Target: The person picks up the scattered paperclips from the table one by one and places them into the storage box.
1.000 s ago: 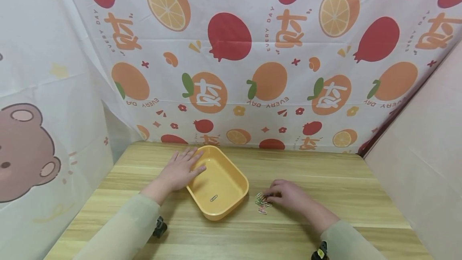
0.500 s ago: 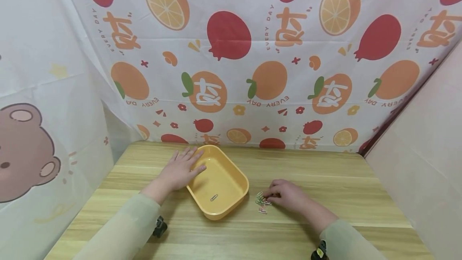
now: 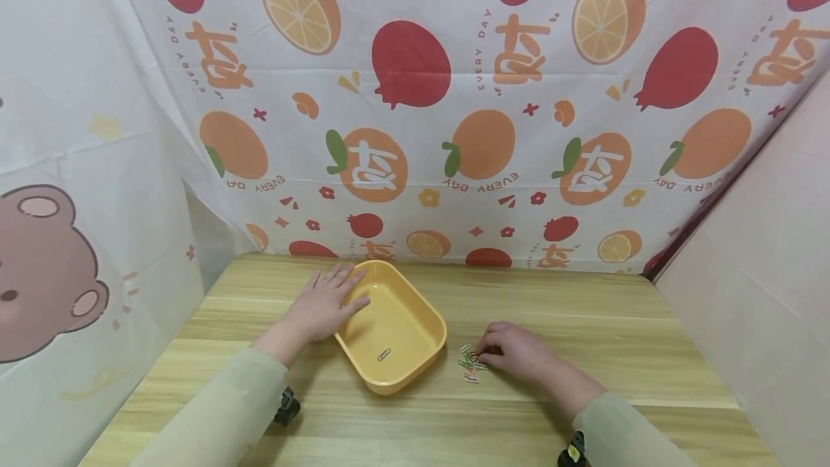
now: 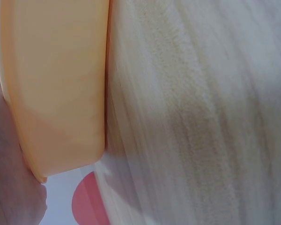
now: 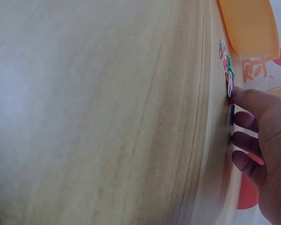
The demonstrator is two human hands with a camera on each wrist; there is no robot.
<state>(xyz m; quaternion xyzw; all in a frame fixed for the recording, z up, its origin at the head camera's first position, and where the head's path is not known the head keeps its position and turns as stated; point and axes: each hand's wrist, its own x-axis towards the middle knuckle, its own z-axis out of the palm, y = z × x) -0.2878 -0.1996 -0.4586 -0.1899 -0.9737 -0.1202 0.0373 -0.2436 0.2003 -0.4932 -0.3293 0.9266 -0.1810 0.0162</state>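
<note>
A yellow plastic tray stands on the table, with one paper clip lying on its bottom. My left hand rests on the tray's left rim with straight, spread fingers. To the right of the tray lies a small pile of coloured paper clips. My right hand is at the pile's right side, its fingers bent down to the table. In the right wrist view, the thumb touches clips at the pile's edge, and a blue clip lies below it. Whether the fingertips pinch a clip is hidden.
The wooden table runs back to a fruit-printed cloth. A cloth with a bear print hangs at the left, and a pale cloth borders the right side.
My right fingertips have shifted slightly right at the pile, and some clips there lie a little differently. The left hand and the tray stay put.
</note>
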